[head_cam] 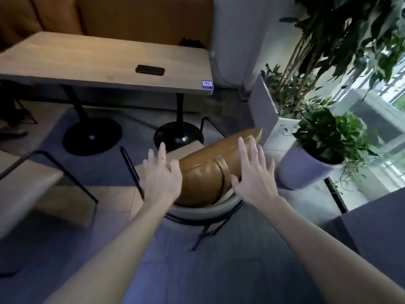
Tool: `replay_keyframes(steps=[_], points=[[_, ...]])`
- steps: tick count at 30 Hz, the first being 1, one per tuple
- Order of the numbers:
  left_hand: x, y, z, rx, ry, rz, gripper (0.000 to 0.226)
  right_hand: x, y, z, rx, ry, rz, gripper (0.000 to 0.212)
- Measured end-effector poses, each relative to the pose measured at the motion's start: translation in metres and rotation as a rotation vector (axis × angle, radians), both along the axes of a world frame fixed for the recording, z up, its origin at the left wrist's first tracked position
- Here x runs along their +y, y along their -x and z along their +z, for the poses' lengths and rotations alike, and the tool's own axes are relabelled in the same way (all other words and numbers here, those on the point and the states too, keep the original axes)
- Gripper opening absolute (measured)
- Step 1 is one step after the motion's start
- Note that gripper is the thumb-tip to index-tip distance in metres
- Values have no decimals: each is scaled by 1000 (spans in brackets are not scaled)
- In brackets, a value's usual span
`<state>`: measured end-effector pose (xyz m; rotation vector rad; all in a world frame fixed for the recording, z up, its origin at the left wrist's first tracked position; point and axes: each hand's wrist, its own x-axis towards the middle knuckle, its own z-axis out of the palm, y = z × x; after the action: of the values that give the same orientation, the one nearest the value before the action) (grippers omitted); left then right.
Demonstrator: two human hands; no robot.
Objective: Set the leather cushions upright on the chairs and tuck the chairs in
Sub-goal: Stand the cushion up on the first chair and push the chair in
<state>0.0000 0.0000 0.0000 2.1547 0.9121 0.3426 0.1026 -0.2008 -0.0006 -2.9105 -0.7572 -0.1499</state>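
Observation:
A tan leather cushion (208, 170) stands on edge on a chair (203, 212) with a pale curved backrest and thin black legs. The chair sits pulled out from the wooden table (105, 60). My left hand (161, 174) hovers at the cushion's left end, fingers spread, holding nothing. My right hand (254, 172) is open over the cushion's right side, fingers apart, at or just above the leather. A second chair (32, 185) with a beige seat stands at the left, also out from the table.
A black phone (150, 69) lies on the table, which has two black pedestal bases (92, 134). A potted plant (324, 150) and a tall planter (269, 106) crowd the chair's right. An orange bench (122, 16) runs behind the table.

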Motion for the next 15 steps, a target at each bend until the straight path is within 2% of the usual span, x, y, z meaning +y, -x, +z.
replay_keyframes(steps=[2,4,8,11,15], points=[[5,5,-18,-70,102,221,59,-7,-6,-16,73,10,-26,106],[9,17,-43,-34,122,316,63,-13,-12,-37,134,21,-44,107],[-7,31,-73,111,139,262,88,-10,-21,-69,221,-63,-80,109],[-15,25,-93,202,247,288,104,-11,-30,-90,327,-190,-185,112],[-17,13,-119,200,435,375,114,-14,-42,-116,462,-374,-330,116]])
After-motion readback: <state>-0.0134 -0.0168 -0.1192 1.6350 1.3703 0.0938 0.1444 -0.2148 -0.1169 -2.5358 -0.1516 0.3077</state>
